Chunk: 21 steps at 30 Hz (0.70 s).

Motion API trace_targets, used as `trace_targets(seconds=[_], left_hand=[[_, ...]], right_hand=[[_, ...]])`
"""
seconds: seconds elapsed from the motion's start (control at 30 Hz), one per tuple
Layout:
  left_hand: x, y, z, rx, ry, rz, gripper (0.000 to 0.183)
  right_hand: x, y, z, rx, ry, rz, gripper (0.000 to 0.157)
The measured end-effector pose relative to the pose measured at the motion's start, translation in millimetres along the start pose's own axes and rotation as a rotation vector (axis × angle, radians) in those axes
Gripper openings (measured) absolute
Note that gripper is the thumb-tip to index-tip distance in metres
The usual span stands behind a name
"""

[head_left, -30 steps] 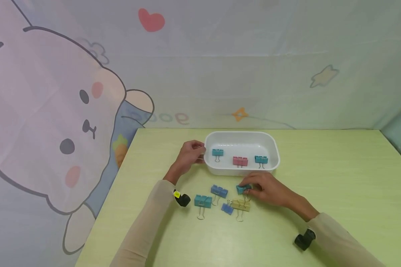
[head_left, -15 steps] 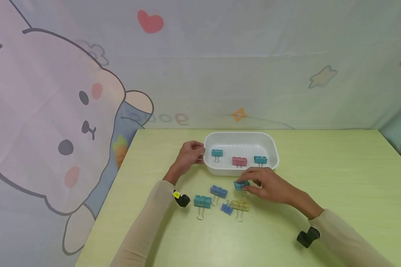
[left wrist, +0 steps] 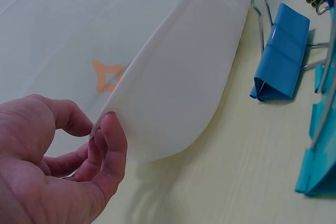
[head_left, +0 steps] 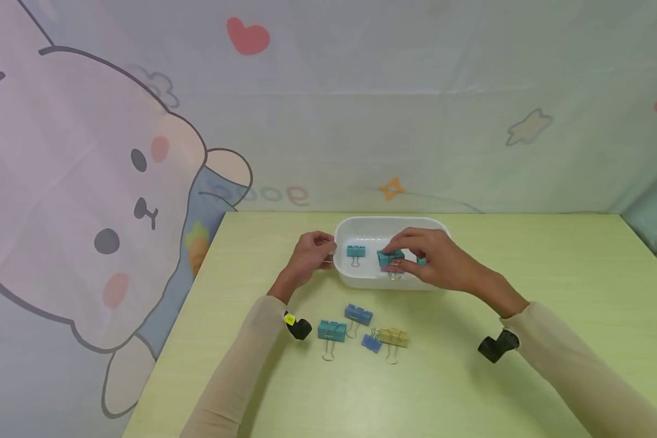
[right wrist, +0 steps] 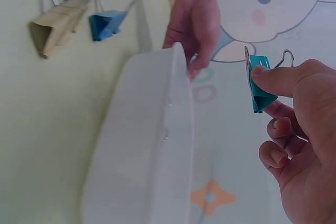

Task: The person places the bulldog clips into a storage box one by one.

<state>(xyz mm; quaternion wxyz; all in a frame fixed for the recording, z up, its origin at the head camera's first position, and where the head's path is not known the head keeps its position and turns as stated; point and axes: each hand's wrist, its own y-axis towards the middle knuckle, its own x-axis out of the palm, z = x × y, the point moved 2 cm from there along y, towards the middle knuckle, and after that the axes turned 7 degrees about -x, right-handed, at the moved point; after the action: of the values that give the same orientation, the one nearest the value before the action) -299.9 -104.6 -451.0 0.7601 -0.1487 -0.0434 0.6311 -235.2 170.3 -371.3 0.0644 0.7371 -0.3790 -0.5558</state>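
Note:
My right hand (head_left: 438, 258) pinches a teal binder clip (right wrist: 261, 82) between thumb and fingers, over the white plastic tray (head_left: 361, 283). In the head view that clip overlaps a pink binder clip (head_left: 392, 269) in the tray. Another teal clip (head_left: 356, 250) lies at the tray's left, and a third, mostly hidden behind my right hand, shows at its right. My left hand (head_left: 309, 255) is at the tray's left end; in the left wrist view its thumb and fingertips pinch the rim (left wrist: 100, 124).
In front of the tray on the table lie a teal binder clip (head_left: 331, 330), a blue clip (head_left: 358, 314), a smaller blue clip (head_left: 372, 342) and a yellow clip (head_left: 394, 337). A printed curtain (head_left: 328, 121) hangs behind the table.
My right hand has lifted the teal binder clip from the table in front of the tray and carried it forward over the tray. My left hand has stayed at the tray's left end.

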Motion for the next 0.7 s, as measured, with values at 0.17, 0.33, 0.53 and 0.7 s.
trace_targets(seconds=[0.17,0.33,0.53,0.7], left_hand=[[0.4,-0.1,0.4,-0.006,0.015,0.009,0.031],[0.2,0.2,-0.2,-0.009,0.016,0.012,0.031],[0.7,-1.4,1.0,-0.007,0.015,0.005,0.033],[0.3,-1.9,1.8,-0.004,0.015,0.003,0.032]], right_hand=[[-9.2,20,3,0.008,-0.007,0.020,0.029],[-15.0,38,5,0.010,-0.014,0.040,0.026],[-21.3,53,10,0.000,-0.010,0.072,0.023],[-25.4,63,15,0.007,-0.010,0.092,0.022]])
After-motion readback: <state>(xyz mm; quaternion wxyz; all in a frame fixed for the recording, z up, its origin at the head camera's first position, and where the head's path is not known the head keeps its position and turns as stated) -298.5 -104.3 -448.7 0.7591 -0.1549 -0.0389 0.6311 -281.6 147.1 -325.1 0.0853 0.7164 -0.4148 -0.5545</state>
